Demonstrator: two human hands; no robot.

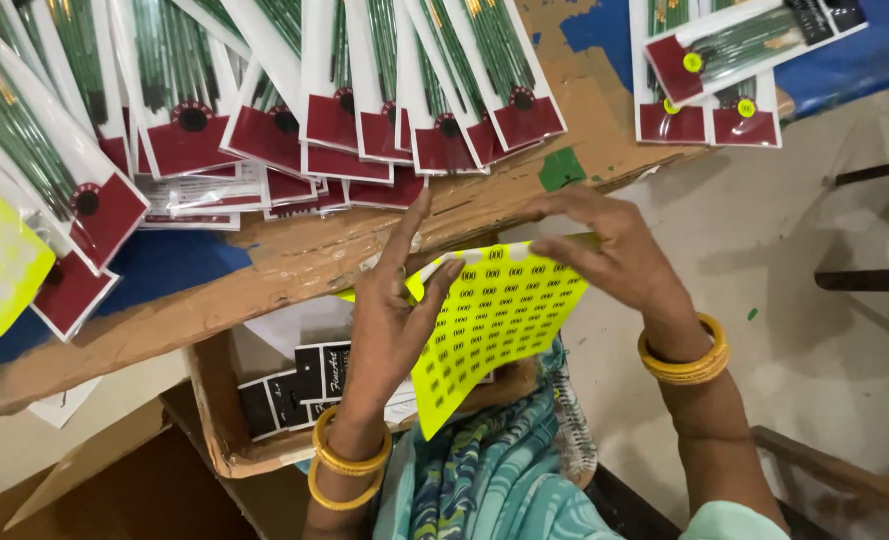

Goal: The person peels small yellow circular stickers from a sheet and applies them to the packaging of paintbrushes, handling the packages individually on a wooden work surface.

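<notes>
The fingertips of the right hand [619,250] curl over the top edge of a yellow sticker sheet [489,320], pinching at it as if picking at one small round label — whether a label has lifted I cannot tell. The left hand [394,310] backs the sheet from behind, fingers spread and straight, thumb pressed on its face. The sheet hangs tilted just below the lip of the cardboard-topped table [294,260], in front of the person's lap. To peel cleanly, I'd judge the left palm should keep the sheet flat and taut while the right works with a nail — not the whole pad. Above lie rows of brush packets [364,90] with red ends, fanned and overlapping; a cardboard box [219,420] sits below left.
</notes>
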